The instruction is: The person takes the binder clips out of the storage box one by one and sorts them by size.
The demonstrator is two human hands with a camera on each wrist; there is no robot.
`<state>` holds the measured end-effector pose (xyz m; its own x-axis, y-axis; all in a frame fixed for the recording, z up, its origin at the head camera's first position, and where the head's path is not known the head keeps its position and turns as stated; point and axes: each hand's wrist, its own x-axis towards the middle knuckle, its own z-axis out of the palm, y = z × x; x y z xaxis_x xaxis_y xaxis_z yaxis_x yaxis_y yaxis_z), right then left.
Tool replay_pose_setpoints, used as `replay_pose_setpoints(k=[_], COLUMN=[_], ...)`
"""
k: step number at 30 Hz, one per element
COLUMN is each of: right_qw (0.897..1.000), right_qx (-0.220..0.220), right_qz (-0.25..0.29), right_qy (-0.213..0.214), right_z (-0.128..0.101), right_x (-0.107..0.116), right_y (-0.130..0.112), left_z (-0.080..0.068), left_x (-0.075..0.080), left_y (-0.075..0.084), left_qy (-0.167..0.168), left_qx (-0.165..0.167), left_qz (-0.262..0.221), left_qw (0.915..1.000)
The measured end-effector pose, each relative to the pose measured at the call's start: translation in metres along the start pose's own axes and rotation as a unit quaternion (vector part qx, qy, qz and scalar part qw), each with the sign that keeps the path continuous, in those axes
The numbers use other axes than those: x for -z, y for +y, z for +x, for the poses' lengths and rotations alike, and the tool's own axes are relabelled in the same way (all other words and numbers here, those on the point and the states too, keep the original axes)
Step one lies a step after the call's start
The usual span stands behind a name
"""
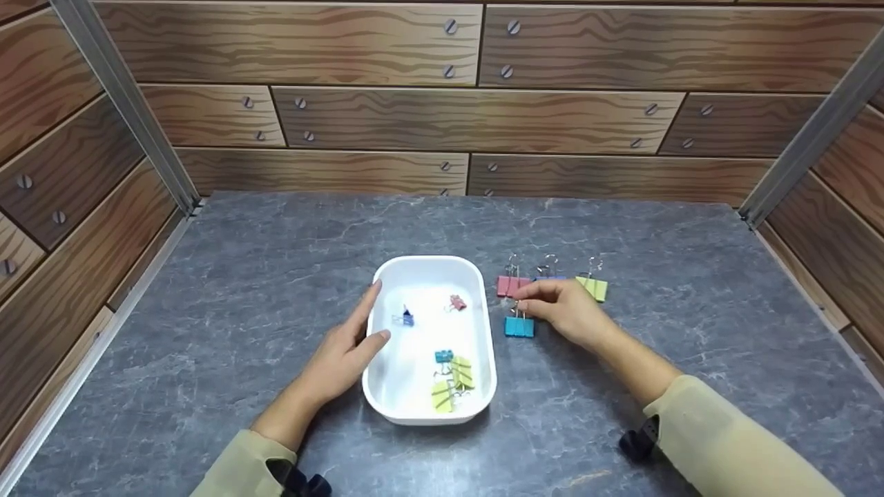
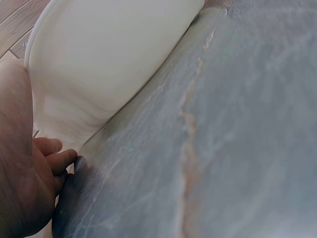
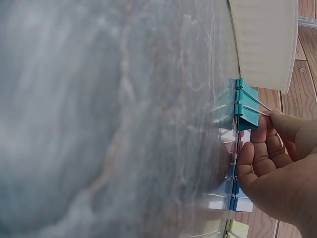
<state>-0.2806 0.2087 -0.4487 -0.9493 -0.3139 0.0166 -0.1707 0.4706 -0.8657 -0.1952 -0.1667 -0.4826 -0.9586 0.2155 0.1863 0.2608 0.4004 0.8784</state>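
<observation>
Spanning the frame, grey marble counter (image 1: 276, 276), open room all round. Centre: white tray (image 1: 483, 304), steadied at its left rim by left hand (image 1: 342, 359), fingers straight. Just right of centre: right hand (image 1: 570, 314), grip pinched on wire handles of teal binder clip (image 1: 519, 326). Light, stiff, springy; best taken by those loops.

Grey tabletop (image 1: 276, 290): tray (image 1: 483, 345), clips (image 1: 519, 326).
</observation>
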Motion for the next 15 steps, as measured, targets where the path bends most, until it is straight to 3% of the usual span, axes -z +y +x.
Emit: replay_pose_setpoints(k=[15], right_qw=[1.000], right_qx=[0.007], right_qz=[0.010], right_qy=[0.018], right_z=[-0.0014], right_x=[0.0104], right_y=[-0.0015], left_z=[0.0002], left_x=[0.0005], left_y=[-0.0010], left_qy=[0.002], left_qx=[-0.001], left_qz=[0.008], left_qw=[1.0000])
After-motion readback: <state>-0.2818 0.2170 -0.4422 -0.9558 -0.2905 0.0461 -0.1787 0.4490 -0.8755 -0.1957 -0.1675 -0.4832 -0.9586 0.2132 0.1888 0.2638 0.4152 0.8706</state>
